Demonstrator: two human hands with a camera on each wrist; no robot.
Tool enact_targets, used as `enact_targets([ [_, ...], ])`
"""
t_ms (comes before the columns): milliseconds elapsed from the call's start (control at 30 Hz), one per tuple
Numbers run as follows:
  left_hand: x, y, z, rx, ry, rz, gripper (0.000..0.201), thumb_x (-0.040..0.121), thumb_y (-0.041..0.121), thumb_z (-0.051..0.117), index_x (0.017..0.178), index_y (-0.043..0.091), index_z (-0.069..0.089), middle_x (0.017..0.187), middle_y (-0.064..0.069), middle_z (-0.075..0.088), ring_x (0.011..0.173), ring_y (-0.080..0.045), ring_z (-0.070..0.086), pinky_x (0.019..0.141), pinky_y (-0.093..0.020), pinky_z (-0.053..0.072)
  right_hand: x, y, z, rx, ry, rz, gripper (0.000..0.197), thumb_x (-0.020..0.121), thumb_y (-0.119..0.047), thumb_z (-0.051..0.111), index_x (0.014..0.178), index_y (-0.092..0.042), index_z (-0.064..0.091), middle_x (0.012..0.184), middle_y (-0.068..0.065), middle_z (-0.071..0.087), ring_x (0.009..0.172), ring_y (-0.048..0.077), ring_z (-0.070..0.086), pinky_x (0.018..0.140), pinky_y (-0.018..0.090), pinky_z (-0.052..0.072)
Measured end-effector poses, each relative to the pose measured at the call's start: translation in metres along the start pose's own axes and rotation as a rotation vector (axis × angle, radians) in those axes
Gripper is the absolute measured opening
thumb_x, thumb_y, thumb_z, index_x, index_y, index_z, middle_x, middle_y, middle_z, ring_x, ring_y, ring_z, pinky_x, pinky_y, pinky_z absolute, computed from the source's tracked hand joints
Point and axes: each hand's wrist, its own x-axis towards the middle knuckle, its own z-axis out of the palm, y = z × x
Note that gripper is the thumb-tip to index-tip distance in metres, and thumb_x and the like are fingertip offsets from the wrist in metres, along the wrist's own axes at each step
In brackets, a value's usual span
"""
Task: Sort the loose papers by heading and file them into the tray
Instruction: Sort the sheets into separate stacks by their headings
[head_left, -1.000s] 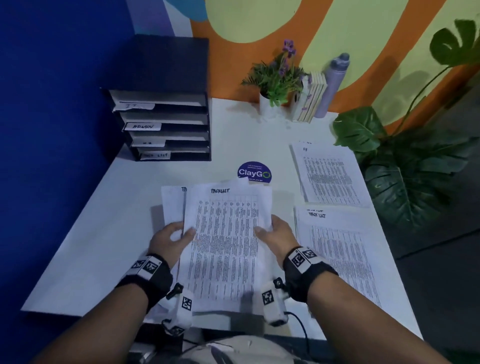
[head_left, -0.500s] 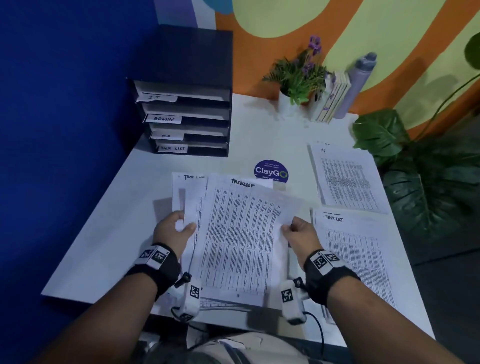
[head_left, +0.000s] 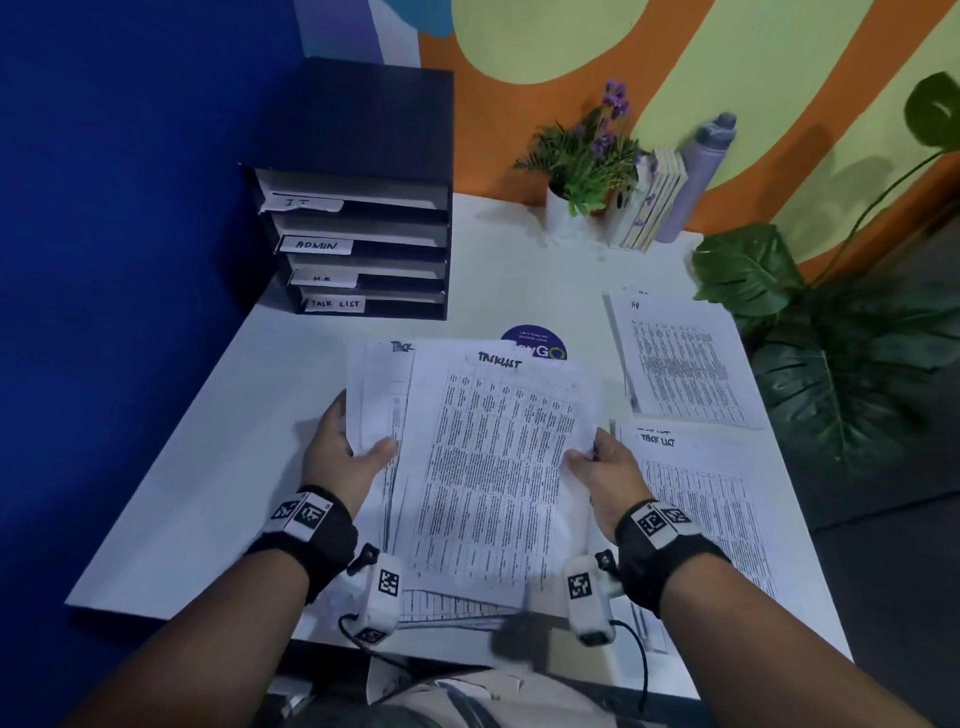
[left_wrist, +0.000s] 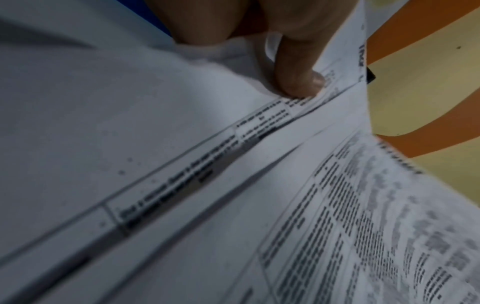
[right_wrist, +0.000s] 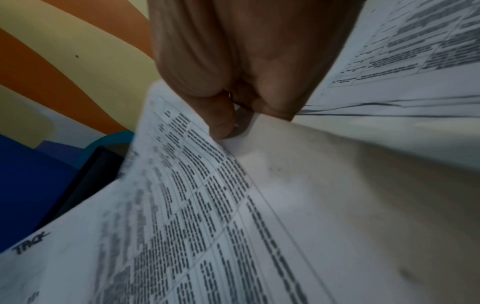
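From the head view, we saw bare white table (head_left: 218, 447) left of the papers, between our hands and the black tray (head_left: 363, 244) at the far left edge; two paper stacks (head_left: 691, 364) lay along the right edge. Our left hand (head_left: 343, 457) gripped the fanned task-list sheets (head_left: 493, 467) with thumb on top, and our right hand (head_left: 608, 473) pinched the top sheet's right edge. At the left wrist, our thumb (left_wrist: 298, 72) pressed onto the sheets. At the right wrist, curled fingers (right_wrist: 221, 115) pinched a sheet's edge (right_wrist: 207, 185).

Fanned printed papers (head_left: 488, 467) headed "TASKLIST", held above table, black 4-slot tray (head_left: 363, 244) beyond
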Motion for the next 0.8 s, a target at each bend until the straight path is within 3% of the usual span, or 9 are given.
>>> enact_targets([
  [100, -0.001, 0.008, 0.005, -0.002, 0.021, -0.017, 0.047, 0.079, 0.012, 0.077, 0.121, 0.021, 0.058, 0.108, 0.008, 0.067, 0.097, -0.007, 0.064, 0.093, -0.033, 0.051, -0.002, -0.006, 0.002, 0.141, -0.047, -0.007, 0.034, 0.093, 0.011, 0.051, 0.114, -0.013, 0.064, 0.109, 0.0, 0.072, 0.098, 0.015, 0.067, 0.084, 0.024, 0.051],
  [200, -0.003, 0.016, 0.01, -0.004, -0.025, -0.012, 0.025, 0.092, 0.021, 0.063, 0.116, 0.022, 0.059, 0.106, 0.01, 0.065, 0.102, -0.012, 0.061, 0.094, -0.03, 0.046, -0.004, -0.01, 0.001, 0.197, -0.069, -0.017, 0.038, 0.092, 0.015, 0.047, 0.108, -0.015, 0.064, 0.103, -0.004, 0.074, 0.095, 0.01, 0.069, 0.077, 0.021, 0.054],
  [267, -0.004, 0.019, 0.013, -0.034, -0.038, -0.032, 0.025, 0.1, 0.026, 0.047, 0.121, 0.021, 0.059, 0.111, 0.008, 0.062, 0.107, -0.013, 0.055, 0.098, -0.029, 0.04, -0.004, -0.009, -0.001, 0.211, -0.045, -0.025, 0.035, 0.092, 0.014, 0.048, 0.111, -0.012, 0.061, 0.105, 0.0, 0.073, 0.097, 0.015, 0.069, 0.078, 0.025, 0.055],
  [333, -0.004, 0.019, 0.017, -0.072, -0.048, -0.058, 0.026, 0.102, 0.031, 0.04, 0.117, 0.022, 0.059, 0.111, 0.008, 0.061, 0.11, -0.013, 0.053, 0.101, -0.03, 0.038, -0.004, -0.008, -0.003, 0.21, 0.003, -0.026, 0.034, 0.092, 0.011, 0.052, 0.117, -0.012, 0.055, 0.107, 0.005, 0.069, 0.099, 0.024, 0.065, 0.084, 0.033, 0.052],
  [400, -0.005, 0.02, 0.023, -0.092, -0.072, -0.077, 0.021, 0.103, 0.031, 0.04, 0.102, 0.023, 0.059, 0.097, 0.013, 0.062, 0.104, -0.014, 0.055, 0.094, -0.027, 0.039, -0.003, -0.008, -0.003, 0.214, 0.009, -0.01, 0.044, 0.092, 0.006, 0.056, 0.127, -0.02, 0.05, 0.11, 0.007, 0.065, 0.1, 0.025, 0.064, 0.087, 0.039, 0.052],
  [467, -0.006, 0.024, 0.032, -0.196, -0.114, -0.139, 0.022, 0.102, 0.032, 0.044, 0.098, 0.025, 0.065, 0.091, 0.015, 0.07, 0.098, -0.014, 0.062, 0.09, -0.027, 0.045, -0.002, -0.009, -0.001, 0.156, -0.037, -0.009, 0.051, 0.093, 0.003, 0.057, 0.134, -0.025, 0.047, 0.116, 0.007, 0.063, 0.106, 0.024, 0.063, 0.094, 0.042, 0.052],
  [600, -0.004, 0.026, 0.05, -0.206, -0.223, -0.214, 0.049, 0.093, 0.067, 0.031, 0.107, 0.037, 0.068, 0.107, 0.008, 0.071, 0.103, -0.016, 0.065, 0.097, -0.039, 0.046, 0.006, -0.01, -0.007, -0.028, 0.079, -0.063, 0.051, 0.091, 0.004, 0.053, 0.132, -0.025, 0.047, 0.111, 0.006, 0.067, 0.103, 0.022, 0.064, 0.092, 0.039, 0.053],
  [700, 0.003, 0.023, 0.059, 0.034, -0.235, -0.061, 0.03, 0.1, 0.047, 0.039, 0.118, 0.033, 0.059, 0.127, -0.001, 0.062, 0.11, -0.018, 0.061, 0.097, -0.037, 0.047, 0.014, -0.015, -0.04, -0.114, 0.238, -0.061, 0.05, 0.092, 0.004, 0.049, 0.135, -0.02, 0.043, 0.121, 0.007, 0.062, 0.108, 0.023, 0.06, 0.092, 0.037, 0.051],
  [800, 0.013, 0.009, 0.058, 0.463, -0.195, 0.051, 0.043, 0.096, 0.03, 0.055, 0.137, 0.024, 0.048, 0.146, -0.004, 0.043, 0.13, -0.022, 0.045, 0.11, -0.037, 0.035, 0.019, -0.01, -0.091, -0.335, 0.383, -0.054, 0.051, 0.093, 0.001, 0.046, 0.141, -0.017, 0.041, 0.122, 0.014, 0.06, 0.107, 0.032, 0.058, 0.092, 0.04, 0.05],
])
